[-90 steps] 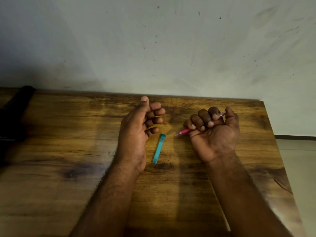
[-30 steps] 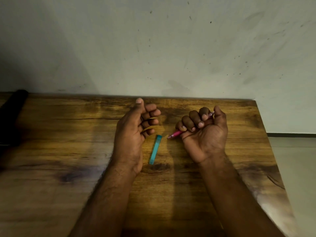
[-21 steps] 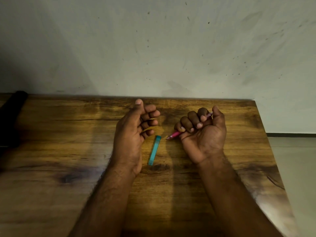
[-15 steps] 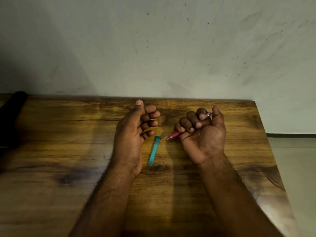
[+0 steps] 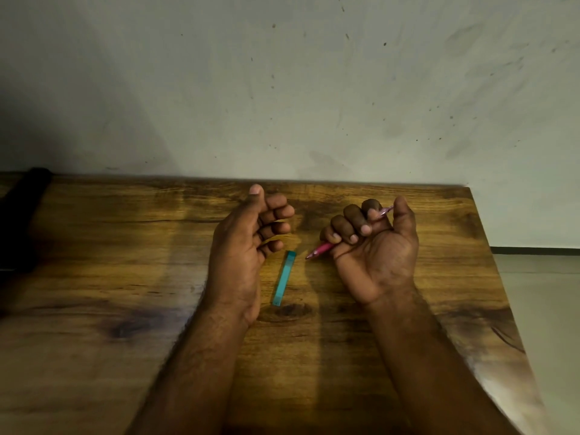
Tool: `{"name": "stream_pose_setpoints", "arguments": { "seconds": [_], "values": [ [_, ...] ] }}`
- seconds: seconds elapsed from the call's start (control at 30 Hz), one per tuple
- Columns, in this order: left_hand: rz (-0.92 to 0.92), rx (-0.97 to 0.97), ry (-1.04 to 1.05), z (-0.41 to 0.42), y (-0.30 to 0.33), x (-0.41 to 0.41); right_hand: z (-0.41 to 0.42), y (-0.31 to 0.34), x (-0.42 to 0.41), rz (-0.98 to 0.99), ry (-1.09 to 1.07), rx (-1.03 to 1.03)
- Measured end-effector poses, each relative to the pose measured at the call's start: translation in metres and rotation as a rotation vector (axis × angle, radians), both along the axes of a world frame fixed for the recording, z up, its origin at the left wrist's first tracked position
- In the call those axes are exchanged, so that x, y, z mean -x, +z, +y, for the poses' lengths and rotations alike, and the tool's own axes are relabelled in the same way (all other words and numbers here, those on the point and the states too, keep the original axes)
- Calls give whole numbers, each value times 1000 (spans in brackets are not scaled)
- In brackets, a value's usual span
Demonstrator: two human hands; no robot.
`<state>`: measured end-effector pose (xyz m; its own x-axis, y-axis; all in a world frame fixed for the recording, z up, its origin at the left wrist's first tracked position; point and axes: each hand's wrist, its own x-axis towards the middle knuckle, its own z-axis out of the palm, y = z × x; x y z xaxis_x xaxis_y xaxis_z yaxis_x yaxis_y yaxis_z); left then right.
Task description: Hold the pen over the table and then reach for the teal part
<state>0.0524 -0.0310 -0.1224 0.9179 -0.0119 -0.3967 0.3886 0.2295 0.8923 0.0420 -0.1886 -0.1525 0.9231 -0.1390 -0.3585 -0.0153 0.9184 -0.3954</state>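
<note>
My right hand [image 5: 375, 251] lies palm up on the wooden table [image 5: 125, 277], its fingers curled round a pink pen [image 5: 321, 248]. The pen's tip sticks out to the left below the little finger, and its other end shows by the thumb. My left hand [image 5: 243, 246] rests on its edge to the left, fingers loosely curled, holding nothing. Between the two hands a thin teal strip [image 5: 284, 277] lies flat on the table, close to my left palm but apart from it.
A dark, long object [image 5: 22, 215] lies at the table's far left edge. A stained pale wall [image 5: 282, 89] rises right behind the table. The table's right edge [image 5: 496, 277] drops to a light floor.
Almost nothing differs. Both hands, the pen and the teal strip keep their places; only the camera view has shifted slightly since three seconds ago.
</note>
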Motion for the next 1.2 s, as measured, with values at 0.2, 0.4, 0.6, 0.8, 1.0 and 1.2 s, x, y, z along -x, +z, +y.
{"name": "stream_pose_setpoints", "arguments": {
  "seconds": [0.2, 0.4, 0.6, 0.8, 1.0, 1.2],
  "values": [
    [-4, -5, 4, 0, 0, 0, 0, 0, 1, -9, 0, 0],
    [3, 0, 8, -1, 0, -1, 0, -1, 0, -15, 1, -14],
    [4, 3, 7, -2, 0, -1, -1, -1, 0, -18, 5, -17],
    [4, -3, 1, -1, 1, 0, -3, -2, 1, -14, -31, -24],
    [6, 1, 0, 0, 2, 0, -5, -2, 0, 3, -59, -15],
    [-2, -6, -2, 0, 1, 0, -6, -2, 0, 13, -89, 2]
  ]
}}
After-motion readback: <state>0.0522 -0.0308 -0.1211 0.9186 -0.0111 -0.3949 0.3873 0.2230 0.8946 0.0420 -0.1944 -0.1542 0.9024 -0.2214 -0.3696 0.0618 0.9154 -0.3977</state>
